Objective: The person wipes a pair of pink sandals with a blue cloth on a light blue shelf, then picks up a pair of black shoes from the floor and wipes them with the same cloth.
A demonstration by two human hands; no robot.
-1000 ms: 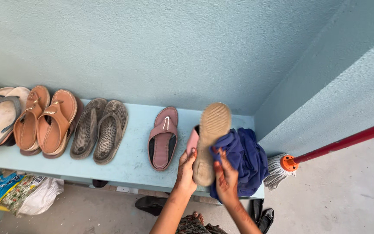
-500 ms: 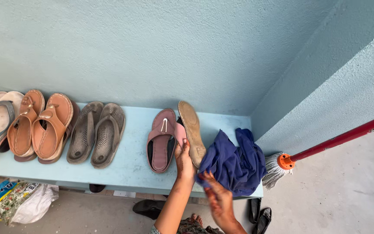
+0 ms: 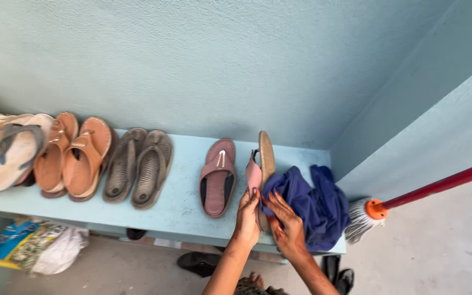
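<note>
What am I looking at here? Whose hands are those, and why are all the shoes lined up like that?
There is no machine here, just a person. The picture comes from a camera worn on that person's head, looking down, so you see what they see. The two arms coming up from the bottom are their own.

In front is a light blue shelf against a blue wall. On it, from the left: pale flip-flops, tan sandals, grey-brown slippers and one pink sandal lying flat.

The left hand holds the matching pink sandal tipped up on its edge. The right hand presses a dark blue cloth against it.

On the right, a mop with a red handle leans in.
</note>
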